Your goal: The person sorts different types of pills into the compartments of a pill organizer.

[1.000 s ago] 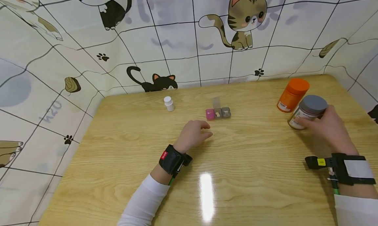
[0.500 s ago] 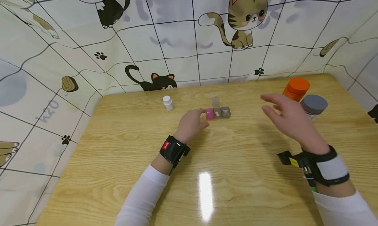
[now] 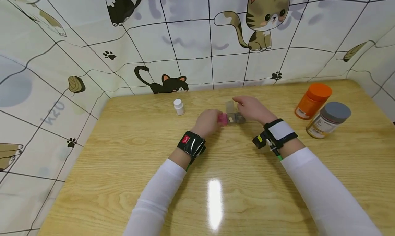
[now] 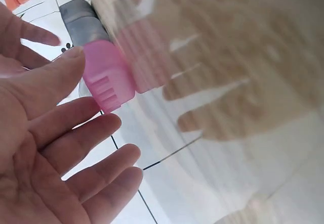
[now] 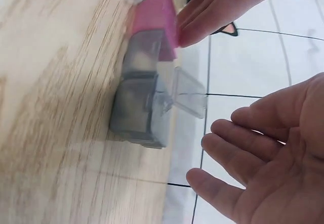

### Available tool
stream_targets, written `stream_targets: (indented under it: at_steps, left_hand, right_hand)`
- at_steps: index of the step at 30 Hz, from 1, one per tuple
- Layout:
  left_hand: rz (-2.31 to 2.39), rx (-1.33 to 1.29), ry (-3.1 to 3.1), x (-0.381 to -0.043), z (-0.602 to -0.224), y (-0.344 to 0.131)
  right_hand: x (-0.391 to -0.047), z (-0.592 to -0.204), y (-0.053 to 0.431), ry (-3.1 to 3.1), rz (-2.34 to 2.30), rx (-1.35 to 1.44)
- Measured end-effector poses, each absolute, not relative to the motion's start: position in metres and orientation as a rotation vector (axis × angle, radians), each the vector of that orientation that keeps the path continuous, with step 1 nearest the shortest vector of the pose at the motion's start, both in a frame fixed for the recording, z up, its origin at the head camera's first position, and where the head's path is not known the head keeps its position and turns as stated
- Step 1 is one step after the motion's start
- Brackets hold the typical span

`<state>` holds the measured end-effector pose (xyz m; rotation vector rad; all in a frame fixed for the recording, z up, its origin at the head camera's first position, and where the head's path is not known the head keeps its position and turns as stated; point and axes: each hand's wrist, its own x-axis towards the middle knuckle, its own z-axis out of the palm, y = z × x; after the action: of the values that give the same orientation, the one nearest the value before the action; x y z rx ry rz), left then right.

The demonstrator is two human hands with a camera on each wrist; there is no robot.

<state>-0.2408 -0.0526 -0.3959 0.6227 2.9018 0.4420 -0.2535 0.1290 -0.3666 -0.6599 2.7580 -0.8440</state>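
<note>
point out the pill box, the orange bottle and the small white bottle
Pill box [image 3: 231, 118], head view, on the middle compartment.
Orange bottle [image 3: 311, 103], head view, on its body.
Small white bottle [image 3: 179, 109], head view, on its body.

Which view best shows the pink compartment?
The left wrist view: there the pink compartment looks large, its ridges visible. The head view shows it small, beside the left hand; the right wrist view, beyond the grey end compartment.

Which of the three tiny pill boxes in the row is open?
The middle box, between the pink box and the dark gray box. Its see-through lid stands up; the other two look closed.
</note>
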Motion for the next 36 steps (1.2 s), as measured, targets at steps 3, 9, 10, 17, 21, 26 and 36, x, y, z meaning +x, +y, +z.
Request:
stream_targets:
  at_steps: [3,9,10,17,21,26,36]
  left_hand:
    - [0.412,0.617,2.903,-0.242,-0.396,-0.051]
    - [0.416,0.593,2.902,-0.243,-0.393,-0.048]
    - [0.416,0.591,2.901,-0.243,-0.393,-0.048]
    - [0.426,0.638,2.906,-0.246,-0.393,-0.047]
    - [0.46,0.646,2.889,-0.247,-0.39,-0.048]
    - [0.426,0.637,2.893,-0.247,-0.388,-0.049]
    - [0.369,0.6,2.901,-0.251,-0.39,-0.049]
  right_hand:
    - [-0.264,-0.37,0.126,2.76,-0.761,-0.682]
    - [-0.272,-0.368,0.119,2.701,-0.663,-0.724]
    - [-0.273,-0.367,0.119,2.697,-0.644,-0.745]
    - [-0.269,-0.364,0.117,2.705,-0.561,-0.843]
    - [-0.257,-0.36,0.118,2.729,-0.547,-0.881]
    - [-0.233,-0.363,0.12,2.756,-0.54,-1.026]
    - [-0.193,-0.381,0.115,2.807,-0.278,-1.003]
